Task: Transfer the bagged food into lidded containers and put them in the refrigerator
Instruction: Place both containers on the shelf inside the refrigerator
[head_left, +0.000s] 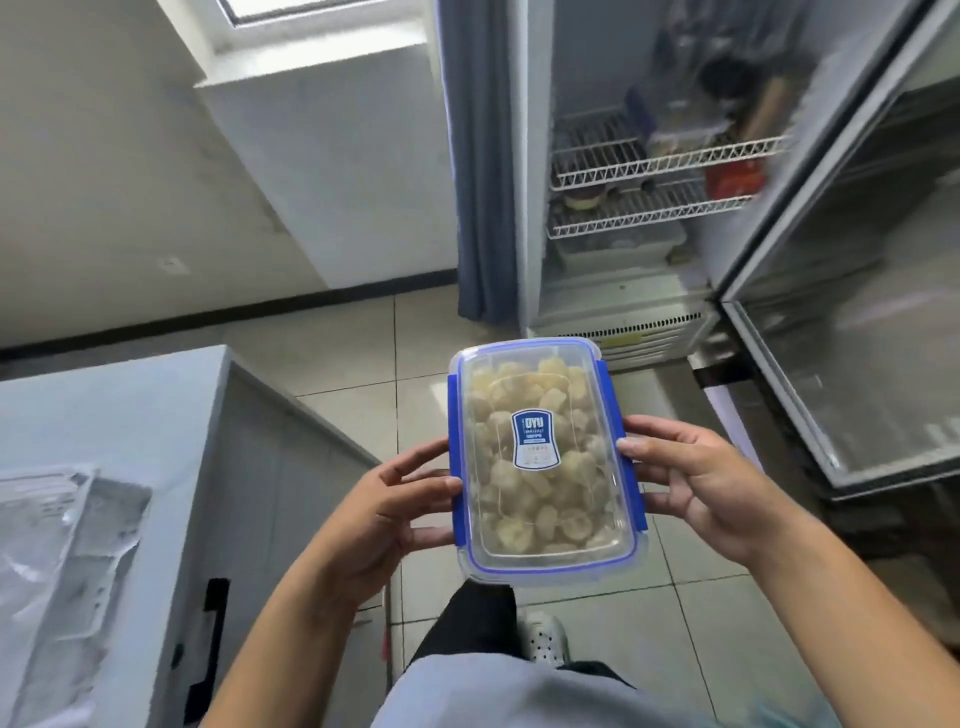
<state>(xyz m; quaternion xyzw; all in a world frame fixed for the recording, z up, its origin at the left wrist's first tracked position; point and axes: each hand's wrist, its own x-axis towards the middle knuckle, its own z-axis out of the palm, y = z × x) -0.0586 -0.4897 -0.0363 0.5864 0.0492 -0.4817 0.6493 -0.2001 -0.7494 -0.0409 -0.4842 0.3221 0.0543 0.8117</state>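
lidded container (545, 462) | pale food pieces (519, 395) | both hands (701, 483) gripping

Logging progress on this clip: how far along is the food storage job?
Done: pale food pieces fill the lidded container, lid on. In hand: left hand and right hand hold it by its long sides before the open refrigerator. Left: setting it on a wire shelf inside.

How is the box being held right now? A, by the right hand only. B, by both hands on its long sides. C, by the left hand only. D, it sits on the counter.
B: the left hand and right hand each grip a long side of the box.
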